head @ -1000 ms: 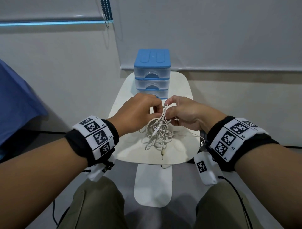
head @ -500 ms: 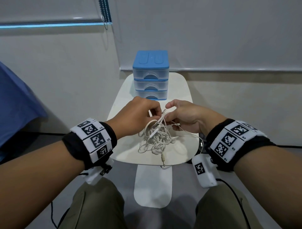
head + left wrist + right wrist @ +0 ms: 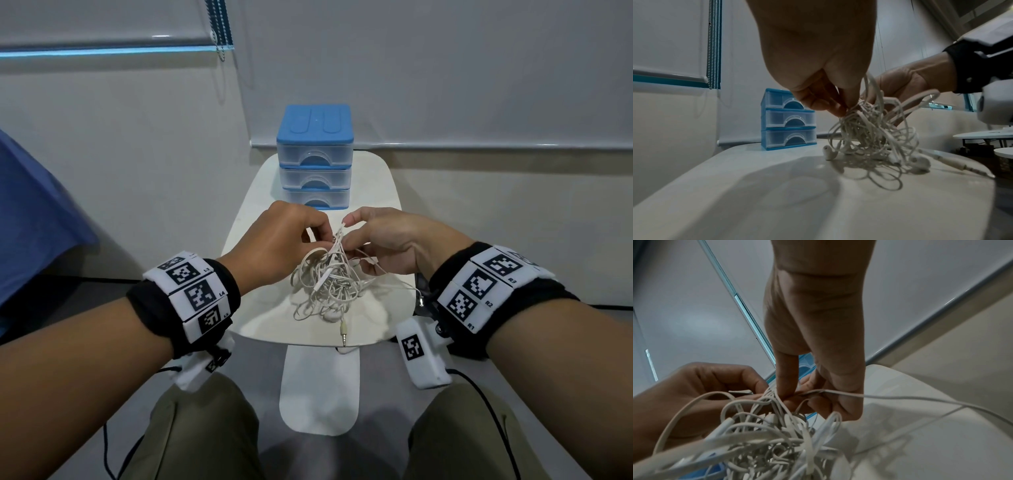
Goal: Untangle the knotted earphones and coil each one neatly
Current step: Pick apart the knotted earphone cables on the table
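A tangled bundle of white earphones [image 3: 329, 284] hangs over the small white table [image 3: 380, 325], its lower loops and earbuds [image 3: 829, 153] resting on the top. My left hand [image 3: 284, 243] pinches strands at the top of the tangle [image 3: 861, 123] from the left. My right hand [image 3: 387, 240] pinches cables [image 3: 777, 426] at the same spot from the right, thumb and forefinger closed on a strand that runs off to the right. A jack plug [image 3: 343, 334] lies at the table's near edge.
A blue three-drawer plastic organiser [image 3: 315, 161] stands at the back of the table, just beyond my hands. The wall and roller blinds lie behind it. My knees [image 3: 205, 428] sit below the table's near edge, with a white base plate [image 3: 320, 387] between them.
Both hands came down a little with the tangle, so more of it rests on the table. The pinch at its top stays the same.
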Demonstrator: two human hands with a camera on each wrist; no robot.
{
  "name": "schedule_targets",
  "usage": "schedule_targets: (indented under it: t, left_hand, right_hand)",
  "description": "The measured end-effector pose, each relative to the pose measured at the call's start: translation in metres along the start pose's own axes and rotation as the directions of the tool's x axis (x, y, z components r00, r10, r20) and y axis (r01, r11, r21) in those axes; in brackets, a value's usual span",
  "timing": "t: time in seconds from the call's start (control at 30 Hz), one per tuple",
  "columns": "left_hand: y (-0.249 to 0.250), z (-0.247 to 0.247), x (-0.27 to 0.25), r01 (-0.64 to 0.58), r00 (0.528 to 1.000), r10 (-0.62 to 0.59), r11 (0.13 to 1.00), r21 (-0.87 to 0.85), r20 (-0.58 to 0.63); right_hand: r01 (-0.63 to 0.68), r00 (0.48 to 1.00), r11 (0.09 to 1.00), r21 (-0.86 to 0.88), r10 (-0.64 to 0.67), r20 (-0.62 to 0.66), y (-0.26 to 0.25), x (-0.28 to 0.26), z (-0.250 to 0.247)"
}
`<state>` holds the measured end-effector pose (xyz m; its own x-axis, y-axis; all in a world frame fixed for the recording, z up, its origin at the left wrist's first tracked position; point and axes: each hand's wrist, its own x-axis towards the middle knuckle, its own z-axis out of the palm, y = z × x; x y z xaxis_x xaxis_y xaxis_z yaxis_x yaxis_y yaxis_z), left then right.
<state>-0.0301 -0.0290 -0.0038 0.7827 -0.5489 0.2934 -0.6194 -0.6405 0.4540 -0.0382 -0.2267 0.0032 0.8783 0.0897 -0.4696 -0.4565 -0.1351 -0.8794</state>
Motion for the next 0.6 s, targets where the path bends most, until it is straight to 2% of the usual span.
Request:
schedule_targets:
  t: [0.27, 0.43, 0.6]
  left_hand:
    - [-0.0016, 0.0011, 0.0009, 0.007, 1.0, -0.007, 1.0, -0.014, 0.023]
    - [-0.0011, -0.0003, 0.0028, 0.019, 1.0, -0.019, 1.0, -0.005, 0.017]
    - [-0.0012, 0.0007, 0.0024, -0.035, 0.999, 0.035, 0.998, 0.054, 0.006]
  right_hand:
    - [0.04, 0.999, 0.998, 0.046, -0.04, -0.002, 0.0009, 0.0005, 0.0046]
    - [0.011, 1.0, 0.999, 0.033, -0.011, -0.011, 0.0021, 0.0021, 0.0036]
    - [-0.004, 1.0, 0.995, 0.097, 0.005, -0.011, 0.0013, -0.0001, 0.003]
